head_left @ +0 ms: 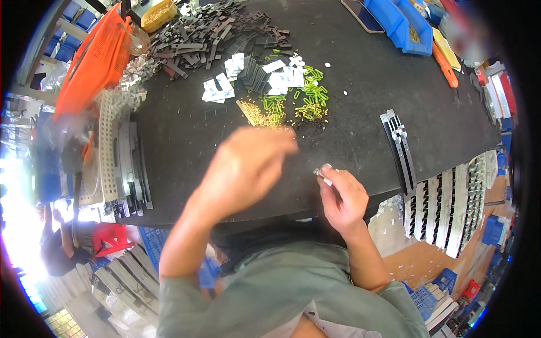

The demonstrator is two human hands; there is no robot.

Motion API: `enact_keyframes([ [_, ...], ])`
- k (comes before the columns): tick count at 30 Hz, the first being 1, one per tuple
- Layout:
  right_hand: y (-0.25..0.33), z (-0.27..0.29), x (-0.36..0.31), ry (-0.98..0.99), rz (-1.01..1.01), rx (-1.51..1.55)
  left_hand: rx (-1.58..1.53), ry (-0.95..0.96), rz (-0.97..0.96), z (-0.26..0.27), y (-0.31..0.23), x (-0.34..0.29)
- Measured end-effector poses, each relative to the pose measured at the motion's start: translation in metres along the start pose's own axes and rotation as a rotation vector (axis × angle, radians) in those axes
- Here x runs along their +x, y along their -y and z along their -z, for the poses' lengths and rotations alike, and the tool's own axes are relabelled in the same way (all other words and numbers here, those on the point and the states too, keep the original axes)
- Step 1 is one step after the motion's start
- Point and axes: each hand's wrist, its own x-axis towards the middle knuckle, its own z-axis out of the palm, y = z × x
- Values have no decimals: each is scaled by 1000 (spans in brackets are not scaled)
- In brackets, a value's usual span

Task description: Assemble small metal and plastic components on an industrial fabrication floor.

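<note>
My left hand (pixel 248 160) is over the black table just in front of a heap of tiny brass-coloured pieces (pixel 259 115). Its fingers are curled together and blurred by motion, and anything at their tips is hidden. To the right, my right hand (pixel 345 197) pinches a small white-and-metal part (pixel 324 173) between thumb and fingers, just above the tabletop. Beyond the brass pieces lie bright green oblong rings (pixel 313 93), white square pads (pixel 286 80) and a row of dark flat plates (pixel 253 74).
A large pile of dark metal strips (pixel 208 36) covers the far left, beside an orange basket (pixel 93 62). Several long black bars with metal fittings (pixel 399 149) lie at right. A blue bin (pixel 403 28), a phone (pixel 362 16) and an orange-handled tool (pixel 445 66) are far right.
</note>
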Motion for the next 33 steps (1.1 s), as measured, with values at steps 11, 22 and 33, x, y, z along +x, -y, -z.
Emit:
enact_keyframes([
  [11,-7,-1,-1,-51,-237,240,474,-62,290,-8,121,134],
  [22,-11,-1,2,-58,-259,230,680,-16,277,-16,110,147],
  [33,-11,-2,6,-50,-358,364,-6,117,614,46,24,-12],
])
